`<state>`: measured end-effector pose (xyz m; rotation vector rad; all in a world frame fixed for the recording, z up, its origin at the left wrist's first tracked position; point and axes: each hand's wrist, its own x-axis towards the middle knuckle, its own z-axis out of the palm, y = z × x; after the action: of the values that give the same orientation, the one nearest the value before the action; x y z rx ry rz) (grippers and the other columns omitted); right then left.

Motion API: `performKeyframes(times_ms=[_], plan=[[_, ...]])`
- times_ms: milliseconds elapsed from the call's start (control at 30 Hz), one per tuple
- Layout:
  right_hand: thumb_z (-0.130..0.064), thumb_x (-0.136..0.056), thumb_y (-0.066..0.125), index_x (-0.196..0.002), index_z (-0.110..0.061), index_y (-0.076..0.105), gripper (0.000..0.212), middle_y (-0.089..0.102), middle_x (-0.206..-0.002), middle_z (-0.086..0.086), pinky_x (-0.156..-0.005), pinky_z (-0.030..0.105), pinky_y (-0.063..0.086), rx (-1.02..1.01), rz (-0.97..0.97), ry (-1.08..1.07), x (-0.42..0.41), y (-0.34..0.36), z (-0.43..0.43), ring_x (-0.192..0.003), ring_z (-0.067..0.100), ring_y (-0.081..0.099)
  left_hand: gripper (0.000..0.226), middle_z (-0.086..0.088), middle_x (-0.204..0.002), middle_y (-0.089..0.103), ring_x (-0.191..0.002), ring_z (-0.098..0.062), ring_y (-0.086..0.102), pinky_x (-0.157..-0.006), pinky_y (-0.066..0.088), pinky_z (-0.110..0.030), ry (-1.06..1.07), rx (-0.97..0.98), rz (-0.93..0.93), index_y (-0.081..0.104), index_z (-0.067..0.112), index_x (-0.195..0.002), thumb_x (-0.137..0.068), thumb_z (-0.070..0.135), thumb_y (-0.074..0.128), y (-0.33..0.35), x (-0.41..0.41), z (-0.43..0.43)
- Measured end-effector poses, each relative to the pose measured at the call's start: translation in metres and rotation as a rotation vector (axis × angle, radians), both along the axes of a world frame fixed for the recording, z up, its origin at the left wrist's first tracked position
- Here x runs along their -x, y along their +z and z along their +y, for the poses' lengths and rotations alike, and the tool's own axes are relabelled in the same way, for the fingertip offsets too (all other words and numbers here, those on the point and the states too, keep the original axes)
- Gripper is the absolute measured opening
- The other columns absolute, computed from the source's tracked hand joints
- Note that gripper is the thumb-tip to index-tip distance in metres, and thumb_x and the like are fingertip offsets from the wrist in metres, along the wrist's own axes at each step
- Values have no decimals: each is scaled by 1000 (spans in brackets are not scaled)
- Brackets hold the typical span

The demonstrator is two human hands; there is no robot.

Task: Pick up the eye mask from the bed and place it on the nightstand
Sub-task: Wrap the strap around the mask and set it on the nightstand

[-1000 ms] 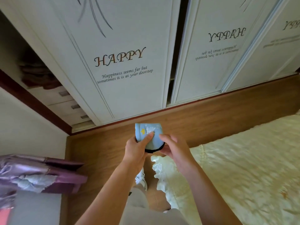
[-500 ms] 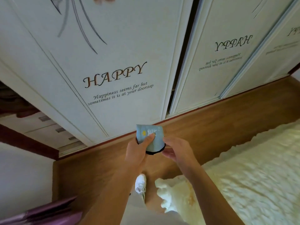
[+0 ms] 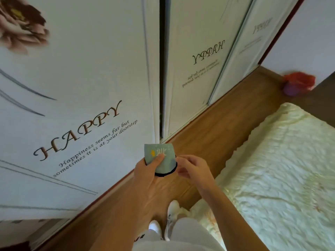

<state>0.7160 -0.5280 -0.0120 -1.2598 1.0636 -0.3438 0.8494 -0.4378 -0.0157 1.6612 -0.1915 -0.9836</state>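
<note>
Blue eye mask (image 3: 160, 160) still pinched by both hands; bed (image 3: 282, 174) now closer.

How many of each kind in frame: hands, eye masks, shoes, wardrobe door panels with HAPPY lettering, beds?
Hands: 2, left hand and right hand
Eye mask: 1, held in the fingers of both hands
White shoes: 2
Lettered wardrobe door panels: 3
Bed: 1
Total: 9

White lettered wardrobe doors (image 3: 94, 98), wooden floor (image 3: 217, 127), daylight
</note>
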Motion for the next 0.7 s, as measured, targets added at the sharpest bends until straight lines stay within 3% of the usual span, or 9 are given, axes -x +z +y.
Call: performKeyframes(times_ms=[67, 167, 233, 367, 567, 700], plan=[[-29, -92, 69, -107, -14, 74, 22, 78, -99, 9, -78, 30, 63, -4, -7, -48, 1, -1, -18, -94, 27, 74, 29, -11, -99, 73, -86, -24, 69, -68, 57, -28, -47, -6, 5, 68, 12, -107, -85, 31, 71, -2, -1, -23], [-28, -92, 70, -106, -12, 74, 22, 77, -102, 11, -78, 31, 63, -18, -18, -114, 1, -5, -50, -96, 28, 74, 32, -13, -96, 72, -77, -20, 67, -52, 54, -17, -106, 1, 2, 67, 6, -110, -86, 26, 71, -1, -1, -62], [-29, -91, 70, -105, -14, 74, 21, 77, -102, 10, -78, 30, 63, -29, -29, -153, 3, -9, -76, -95, 27, 74, 32, -13, -94, 72, -75, -20, 68, -49, 53, -17, -140, 12, 22, 67, 4, -111, -86, 23, 71, -3, 0, -94], [-30, -91, 70, -104, -16, 74, 20, 77, -102, 9, -79, 31, 63, -43, -53, -248, 13, -16, -142, -97, 26, 74, 40, -16, -101, 73, -82, -24, 71, -51, 56, -22, -189, 21, 69, 64, 1, -117, -84, 22, 73, -8, 4, -175], [-31, -91, 70, -96, -22, 74, 10, 78, -96, 7, -78, 30, 64, -27, -59, -363, 42, -11, -273, -95, 25, 74, 32, -10, -94, 72, -81, -21, 70, -54, 59, -26, -237, 65, 206, 62, 2, -114, -85, 12, 71, 2, 27, -322], [-35, -90, 71, -94, -26, 73, 10, 78, -92, -1, -79, 30, 64, 5, -51, -436, 63, -7, -357, -92, 19, 75, 37, -15, -101, 73, -89, -26, 70, -69, 60, -35, -280, 95, 247, 62, 2, -117, -83, 12, 72, 8, 48, -415]])
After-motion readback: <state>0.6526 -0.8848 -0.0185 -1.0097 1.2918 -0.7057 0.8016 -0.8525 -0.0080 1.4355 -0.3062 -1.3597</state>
